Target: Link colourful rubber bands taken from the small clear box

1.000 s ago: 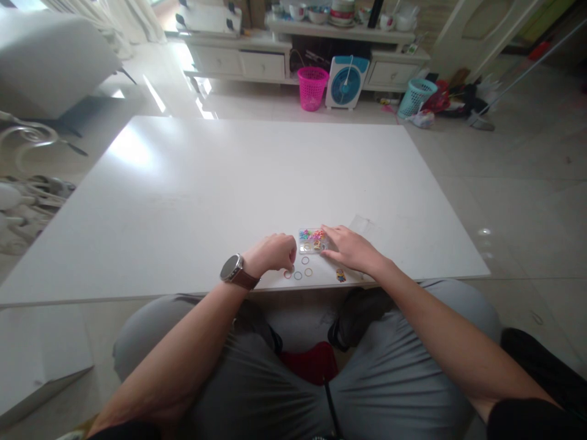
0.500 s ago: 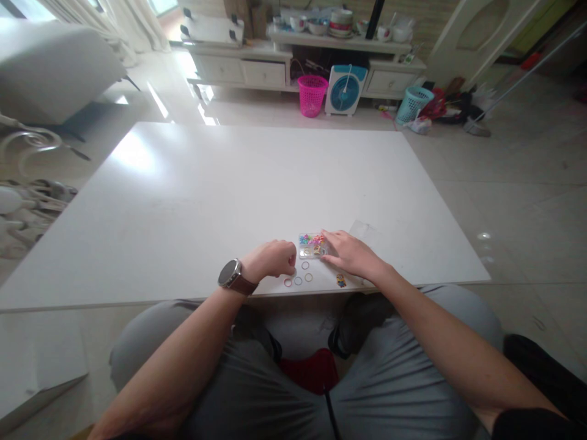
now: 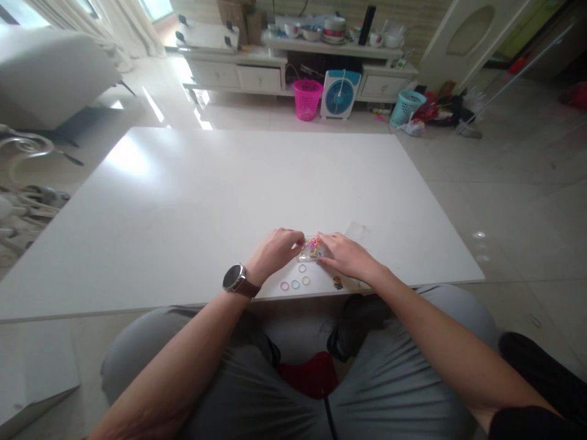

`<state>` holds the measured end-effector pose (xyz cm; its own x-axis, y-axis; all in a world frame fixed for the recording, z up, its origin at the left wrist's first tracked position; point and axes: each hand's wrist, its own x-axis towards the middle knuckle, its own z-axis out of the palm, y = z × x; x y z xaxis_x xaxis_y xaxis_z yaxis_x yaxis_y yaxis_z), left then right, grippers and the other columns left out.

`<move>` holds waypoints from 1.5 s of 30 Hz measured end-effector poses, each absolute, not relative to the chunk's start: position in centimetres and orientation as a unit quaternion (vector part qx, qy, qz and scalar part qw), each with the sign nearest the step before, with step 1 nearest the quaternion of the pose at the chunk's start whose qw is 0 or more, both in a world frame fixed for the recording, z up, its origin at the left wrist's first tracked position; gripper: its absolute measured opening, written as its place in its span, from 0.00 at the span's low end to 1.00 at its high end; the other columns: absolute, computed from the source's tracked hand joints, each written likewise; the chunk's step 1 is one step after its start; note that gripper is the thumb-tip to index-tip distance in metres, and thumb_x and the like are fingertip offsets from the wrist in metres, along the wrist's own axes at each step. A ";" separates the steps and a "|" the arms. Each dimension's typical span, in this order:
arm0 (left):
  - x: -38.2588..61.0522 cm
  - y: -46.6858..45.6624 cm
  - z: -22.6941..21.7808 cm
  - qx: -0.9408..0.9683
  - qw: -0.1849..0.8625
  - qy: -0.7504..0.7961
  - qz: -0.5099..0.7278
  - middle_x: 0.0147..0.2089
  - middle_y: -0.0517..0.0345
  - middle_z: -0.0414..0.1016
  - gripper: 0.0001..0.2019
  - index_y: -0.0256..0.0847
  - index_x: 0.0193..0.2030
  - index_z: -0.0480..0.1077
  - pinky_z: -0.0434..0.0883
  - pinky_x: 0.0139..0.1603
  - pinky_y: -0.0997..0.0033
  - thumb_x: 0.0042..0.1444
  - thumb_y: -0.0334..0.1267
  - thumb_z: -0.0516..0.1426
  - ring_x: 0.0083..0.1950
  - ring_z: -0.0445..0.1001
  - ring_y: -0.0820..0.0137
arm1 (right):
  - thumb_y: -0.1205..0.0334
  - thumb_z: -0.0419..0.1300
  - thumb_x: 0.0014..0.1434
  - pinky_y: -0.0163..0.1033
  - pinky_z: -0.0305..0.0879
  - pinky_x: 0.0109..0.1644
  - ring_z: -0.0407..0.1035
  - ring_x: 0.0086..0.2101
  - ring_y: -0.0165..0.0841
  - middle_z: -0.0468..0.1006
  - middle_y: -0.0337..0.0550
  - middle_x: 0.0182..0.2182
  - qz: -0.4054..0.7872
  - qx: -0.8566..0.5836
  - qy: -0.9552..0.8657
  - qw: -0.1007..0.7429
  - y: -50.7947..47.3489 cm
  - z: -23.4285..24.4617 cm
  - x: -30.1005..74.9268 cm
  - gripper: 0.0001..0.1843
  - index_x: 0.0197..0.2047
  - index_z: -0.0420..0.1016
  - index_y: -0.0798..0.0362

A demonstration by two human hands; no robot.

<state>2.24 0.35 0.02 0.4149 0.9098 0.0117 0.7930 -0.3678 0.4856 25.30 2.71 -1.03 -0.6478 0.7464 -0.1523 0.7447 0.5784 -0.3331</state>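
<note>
A small clear compartment box (image 3: 308, 258) lies near the table's front edge, with brightly coloured small pieces in its far row and rings in its near row. Around its right end, thumb in front and fingers behind, is my right hand (image 3: 347, 253). My left hand (image 3: 277, 249), a watch on its wrist, is over the box's left far corner with fingers bent together; what they pinch, if anything, is hidden. Just in front of the box lie a dark ring (image 3: 301, 268), a yellowish ring (image 3: 306, 280), a bluish ring (image 3: 295, 284) and a red ring (image 3: 285, 285). To their right is a small cartoon figure (image 3: 338, 283).
The white table (image 3: 229, 183) spreads out ahead. A clear flat lid-like piece (image 3: 356, 230) lies behind my right hand. Beyond the table stand a pink basket (image 3: 307, 101), a blue-and-white fan (image 3: 340, 95) and a light-blue basket (image 3: 406, 108).
My left hand has moved up and right from beside the box to over its left far corner. My right hand stays at the box's right end. The view has shifted slightly.
</note>
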 end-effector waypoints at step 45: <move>1.4 0.5 -0.8 0.816 0.176 0.545 0.078 0.54 0.48 0.82 0.26 0.42 0.58 0.75 0.73 0.51 0.61 0.54 0.48 0.67 0.52 0.80 0.56 | 0.53 0.62 0.65 0.50 0.68 0.60 0.67 0.60 0.49 0.74 0.60 0.60 0.176 -0.405 -0.897 0.015 2.7 -1.4 25.5 0.35 0.71 0.59 0.57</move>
